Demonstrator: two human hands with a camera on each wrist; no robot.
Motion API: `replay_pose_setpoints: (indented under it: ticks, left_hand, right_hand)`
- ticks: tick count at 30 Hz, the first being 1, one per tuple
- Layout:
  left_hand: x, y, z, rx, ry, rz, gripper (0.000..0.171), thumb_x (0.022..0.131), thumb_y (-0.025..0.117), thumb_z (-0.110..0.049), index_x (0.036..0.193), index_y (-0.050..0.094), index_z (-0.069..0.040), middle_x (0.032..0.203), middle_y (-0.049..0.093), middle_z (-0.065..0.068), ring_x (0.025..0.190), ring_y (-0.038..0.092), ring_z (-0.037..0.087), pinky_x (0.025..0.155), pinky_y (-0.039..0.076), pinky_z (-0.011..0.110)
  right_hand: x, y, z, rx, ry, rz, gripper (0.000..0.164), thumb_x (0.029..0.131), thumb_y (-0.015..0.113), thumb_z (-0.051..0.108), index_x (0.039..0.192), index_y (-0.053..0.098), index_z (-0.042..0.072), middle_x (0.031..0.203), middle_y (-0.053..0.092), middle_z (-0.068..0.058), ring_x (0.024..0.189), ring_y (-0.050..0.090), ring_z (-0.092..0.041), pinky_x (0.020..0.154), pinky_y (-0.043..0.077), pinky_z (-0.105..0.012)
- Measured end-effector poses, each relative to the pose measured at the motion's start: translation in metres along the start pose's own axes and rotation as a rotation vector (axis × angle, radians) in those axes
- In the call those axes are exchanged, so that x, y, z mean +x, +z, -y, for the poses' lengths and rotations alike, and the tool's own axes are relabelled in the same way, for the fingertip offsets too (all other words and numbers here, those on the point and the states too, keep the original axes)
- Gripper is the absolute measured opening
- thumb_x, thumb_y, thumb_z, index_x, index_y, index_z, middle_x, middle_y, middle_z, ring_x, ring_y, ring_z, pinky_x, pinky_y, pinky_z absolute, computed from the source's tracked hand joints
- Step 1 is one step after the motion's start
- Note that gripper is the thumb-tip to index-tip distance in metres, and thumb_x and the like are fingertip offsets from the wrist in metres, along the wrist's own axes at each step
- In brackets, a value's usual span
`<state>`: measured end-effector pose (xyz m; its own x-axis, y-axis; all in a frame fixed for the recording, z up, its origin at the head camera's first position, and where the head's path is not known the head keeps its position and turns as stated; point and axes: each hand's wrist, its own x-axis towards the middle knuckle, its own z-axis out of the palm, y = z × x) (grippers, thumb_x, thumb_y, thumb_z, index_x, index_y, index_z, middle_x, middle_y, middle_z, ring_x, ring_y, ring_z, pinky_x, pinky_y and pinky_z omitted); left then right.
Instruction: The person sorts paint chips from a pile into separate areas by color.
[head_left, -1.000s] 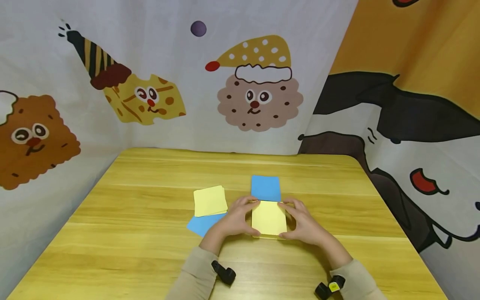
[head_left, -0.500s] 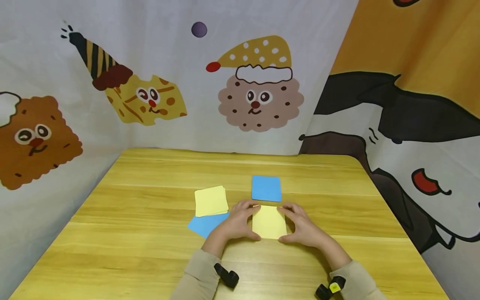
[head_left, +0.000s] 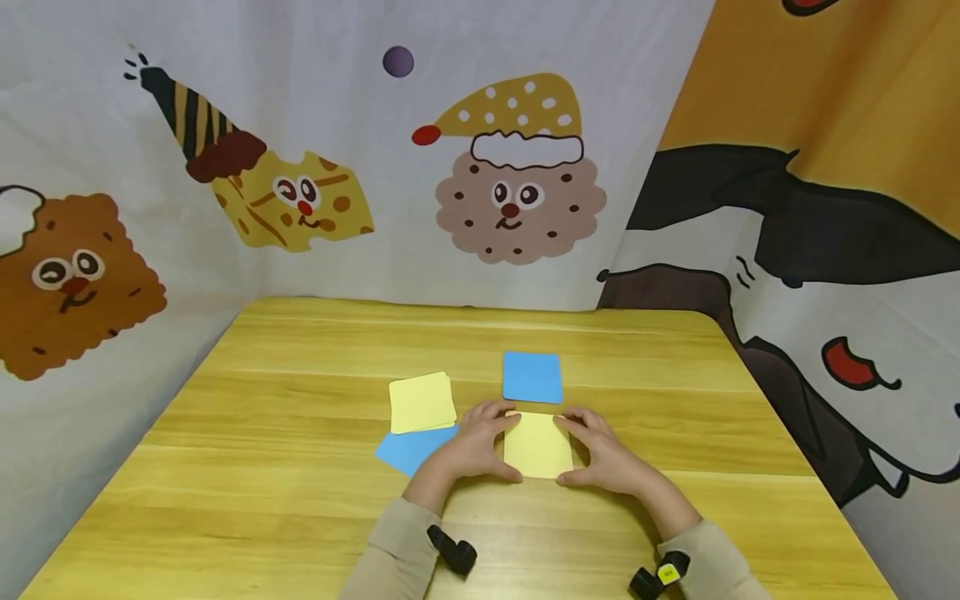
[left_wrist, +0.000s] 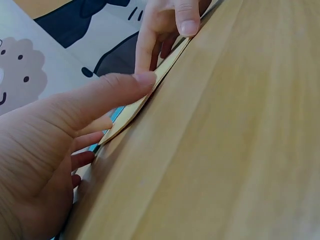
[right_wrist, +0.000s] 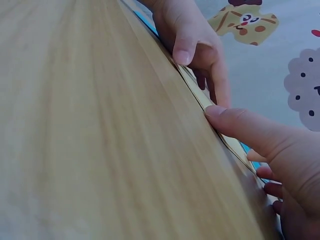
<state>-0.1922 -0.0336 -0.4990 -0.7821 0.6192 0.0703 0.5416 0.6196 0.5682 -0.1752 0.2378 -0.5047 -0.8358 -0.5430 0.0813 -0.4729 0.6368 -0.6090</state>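
Note:
A square yellow card (head_left: pixel 537 445) lies between both hands on the wooden table. My left hand (head_left: pixel 475 450) holds its left side, the thumb at the near corner and a fingertip at the far one. On the opposite side my right hand (head_left: pixel 606 454) holds it the same way. The thumbs of the left hand (left_wrist: pixel 65 115) and right hand (right_wrist: pixel 285 145) press the near edge in the wrist views, where the card looks thin and slightly bowed. Just beyond it lies a blue card (head_left: pixel 532 377), apart from it by a narrow strip of table.
Left of the hands, overlapping yellow cards (head_left: pixel 422 403) lie partly over a blue card (head_left: pixel 412 450), which the left forearm comes close to. The wooden table (head_left: pixel 300 517) reaches back to a cartoon-printed curtain (head_left: pixel 315 75).
The hands have drawn the yellow card slightly toward me, opening a gap to the blue card. In the last half second they have hardly moved.

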Motion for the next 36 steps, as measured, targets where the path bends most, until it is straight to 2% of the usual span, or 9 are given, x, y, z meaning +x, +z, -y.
replay_pose_setpoints:
  ticks: [9, 14, 18, 23, 30, 36]
  left_hand:
    - [-0.003, -0.004, 0.002, -0.132, 0.014, -0.026, 0.091, 0.072, 0.082, -0.046, 0.145, 0.043, -0.007, 0.152, 0.03, 0.005, 0.14, 0.018, 0.032, 0.108, 0.018, 0.058]
    - [-0.007, -0.015, 0.007, -0.149, 0.026, -0.072, 0.09, 0.073, 0.082, -0.042, 0.145, 0.042, -0.008, 0.152, 0.03, 0.008, 0.14, 0.017, 0.034, 0.107, 0.017, 0.059]
    - [-0.014, -0.027, 0.016, -0.167, 0.021, -0.129, 0.091, 0.073, 0.083, -0.039, 0.145, 0.04, -0.003, 0.152, 0.029, 0.011, 0.139, 0.015, 0.036, 0.107, 0.011, 0.061]
    - [-0.025, -0.039, 0.034, -0.176, -0.035, -0.208, 0.091, 0.074, 0.083, -0.036, 0.145, 0.039, -0.001, 0.151, 0.03, 0.012, 0.139, 0.016, 0.034, 0.107, 0.009, 0.061]
    - [-0.04, -0.053, 0.06, -0.153, -0.144, -0.29, 0.092, 0.072, 0.085, -0.035, 0.146, 0.04, -0.007, 0.151, 0.032, 0.009, 0.139, 0.019, 0.032, 0.106, 0.017, 0.061]
    - [-0.049, -0.062, 0.075, -0.156, -0.214, -0.322, 0.092, 0.071, 0.085, -0.037, 0.146, 0.04, -0.008, 0.151, 0.032, 0.01, 0.138, 0.02, 0.034, 0.104, 0.023, 0.062]
  right_hand:
    - [0.002, -0.002, 0.002, 0.059, -0.028, -0.04, 0.091, 0.073, 0.08, 0.048, 0.146, 0.042, 0.009, 0.149, 0.027, -0.016, 0.135, 0.022, -0.037, 0.098, 0.03, -0.064]
    - [0.007, -0.003, 0.006, 0.056, -0.044, -0.081, 0.086, 0.075, 0.081, 0.043, 0.145, 0.043, 0.012, 0.15, 0.027, -0.017, 0.136, 0.021, -0.039, 0.095, 0.031, -0.066]
    - [0.015, 0.001, 0.009, 0.022, -0.055, -0.114, 0.085, 0.074, 0.081, 0.042, 0.143, 0.045, 0.009, 0.15, 0.029, -0.017, 0.136, 0.022, -0.039, 0.096, 0.032, -0.065]
    - [0.031, 0.01, 0.016, 0.014, -0.088, -0.15, 0.084, 0.074, 0.081, 0.044, 0.143, 0.046, 0.011, 0.149, 0.031, -0.016, 0.136, 0.023, -0.037, 0.096, 0.029, -0.067]
    - [0.053, 0.02, 0.029, 0.025, -0.123, -0.173, 0.082, 0.074, 0.081, 0.042, 0.142, 0.047, 0.011, 0.148, 0.033, -0.015, 0.137, 0.023, -0.033, 0.099, 0.026, -0.065]
    - [0.071, 0.028, 0.041, 0.035, -0.151, -0.177, 0.081, 0.074, 0.083, 0.037, 0.141, 0.048, 0.008, 0.148, 0.034, -0.014, 0.137, 0.024, -0.031, 0.101, 0.025, -0.063]
